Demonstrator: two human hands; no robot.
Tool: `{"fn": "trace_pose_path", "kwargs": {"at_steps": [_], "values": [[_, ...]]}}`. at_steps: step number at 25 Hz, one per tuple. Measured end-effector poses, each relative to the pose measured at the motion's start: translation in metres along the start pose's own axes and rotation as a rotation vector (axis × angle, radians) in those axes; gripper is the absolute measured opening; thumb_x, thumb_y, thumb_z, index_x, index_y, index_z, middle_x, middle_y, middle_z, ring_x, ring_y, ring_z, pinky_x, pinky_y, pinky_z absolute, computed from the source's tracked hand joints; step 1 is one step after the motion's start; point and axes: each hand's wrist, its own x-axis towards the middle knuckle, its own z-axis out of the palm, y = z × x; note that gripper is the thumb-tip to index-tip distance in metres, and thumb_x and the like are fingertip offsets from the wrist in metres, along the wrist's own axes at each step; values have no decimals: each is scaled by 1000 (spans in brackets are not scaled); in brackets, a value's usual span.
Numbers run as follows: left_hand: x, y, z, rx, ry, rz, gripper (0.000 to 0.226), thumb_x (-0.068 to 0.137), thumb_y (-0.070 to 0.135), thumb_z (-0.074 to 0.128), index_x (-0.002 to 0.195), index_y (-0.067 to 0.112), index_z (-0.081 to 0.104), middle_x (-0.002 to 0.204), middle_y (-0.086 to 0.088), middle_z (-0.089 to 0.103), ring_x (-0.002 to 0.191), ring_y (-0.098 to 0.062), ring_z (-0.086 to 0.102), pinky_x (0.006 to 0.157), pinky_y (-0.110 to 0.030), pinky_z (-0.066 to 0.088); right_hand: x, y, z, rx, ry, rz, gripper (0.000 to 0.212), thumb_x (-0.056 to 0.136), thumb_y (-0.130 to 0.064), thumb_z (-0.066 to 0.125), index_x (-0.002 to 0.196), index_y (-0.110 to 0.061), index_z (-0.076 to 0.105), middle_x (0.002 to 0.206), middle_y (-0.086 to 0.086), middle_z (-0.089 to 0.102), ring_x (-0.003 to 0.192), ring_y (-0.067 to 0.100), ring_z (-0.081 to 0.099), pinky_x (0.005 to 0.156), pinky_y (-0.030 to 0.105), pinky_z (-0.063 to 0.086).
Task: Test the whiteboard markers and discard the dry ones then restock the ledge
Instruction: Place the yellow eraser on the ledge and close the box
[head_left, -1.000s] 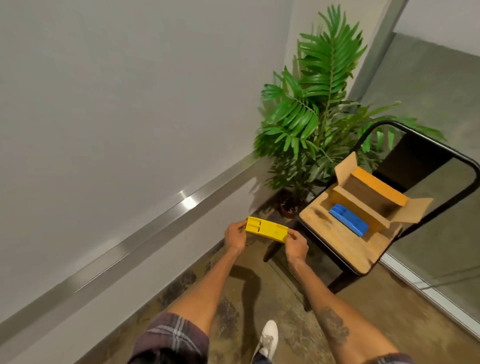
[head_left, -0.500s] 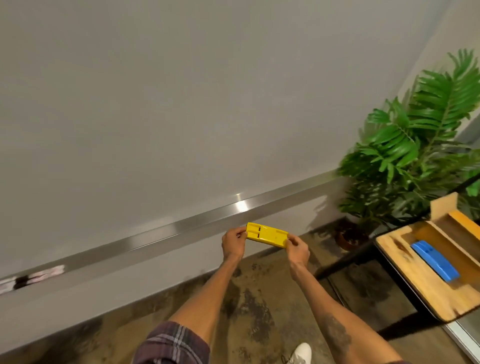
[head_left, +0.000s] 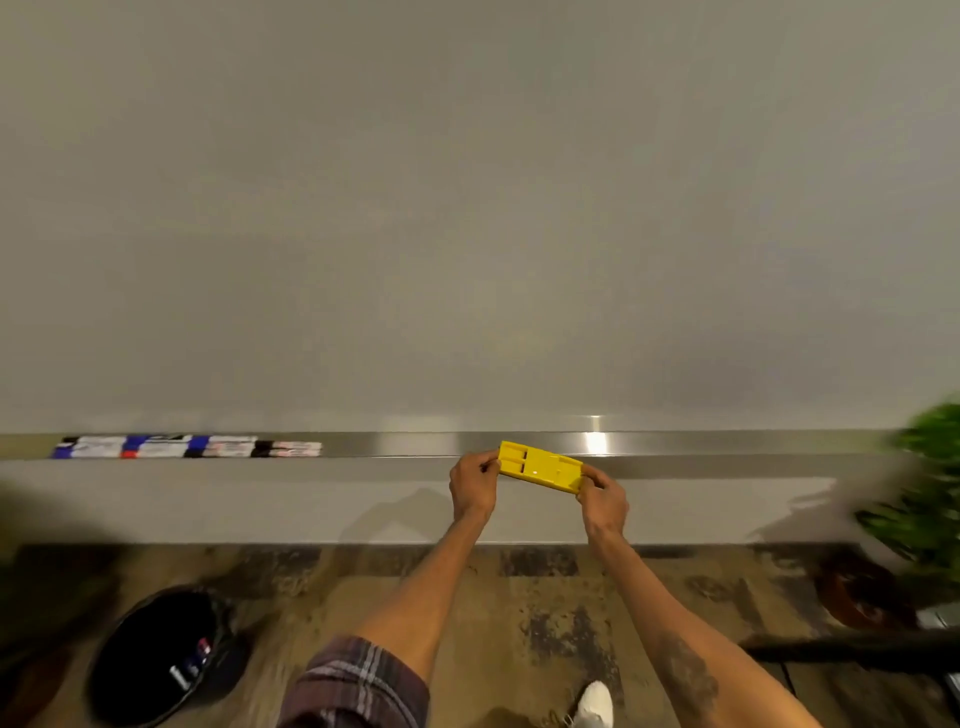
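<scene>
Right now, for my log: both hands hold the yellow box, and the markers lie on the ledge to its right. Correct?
No. The head view shows the markers on the ledge left of the yellow box; left hand and right hand hold it.

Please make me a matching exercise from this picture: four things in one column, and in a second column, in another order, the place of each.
1 yellow box
2 markers
3 black bin
4 plant

a on the floor, lower left
b right edge of the view
c between the left hand and right hand
d on the ledge, left part

Pairs: 1-c; 2-d; 3-a; 4-b
</scene>
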Motion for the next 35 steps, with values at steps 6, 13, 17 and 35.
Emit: {"fn": "trace_pose_path", "kwargs": {"at_steps": [6, 13, 17, 35], "values": [[32, -40, -63, 3, 133, -88, 26, 98, 15, 58, 121, 16, 71, 104, -10, 68, 97, -23, 62, 77, -22, 42, -3, -14, 87, -54, -181, -48, 25, 95, -14, 56, 113, -16, 73, 108, 5, 71, 102, 24, 65, 96, 41, 53], [77, -75, -127, 29, 251, -202, 31, 97, 5, 52, 115, 18, 73, 110, -10, 68, 102, -27, 62, 79, -24, 41, -9, -46, 183, -123, -364, -146, 19, 92, -6, 54, 91, -14, 72, 85, 3, 67, 77, 15, 57, 64, 25, 43], [108, -97, -164, 70, 235, -218, 39, 90, -1, 50, 109, 20, 76, 108, -13, 71, 100, -31, 65, 75, -28, 43, -11, -63, 236, -214, -417, -181, 23, 88, 4, 51, 92, -9, 70, 82, 3, 62, 76, 17, 54, 57, 12, 38], [171, -160, -211, 167, 66, -344, 34, 98, 4, 48, 123, 14, 68, 115, -9, 71, 103, -25, 64, 88, -28, 49, -2, -29, 342, -285, -567, -83, 19, 91, -6, 59, 102, -13, 73, 98, 7, 73, 92, 22, 67, 85, 34, 54]]}}
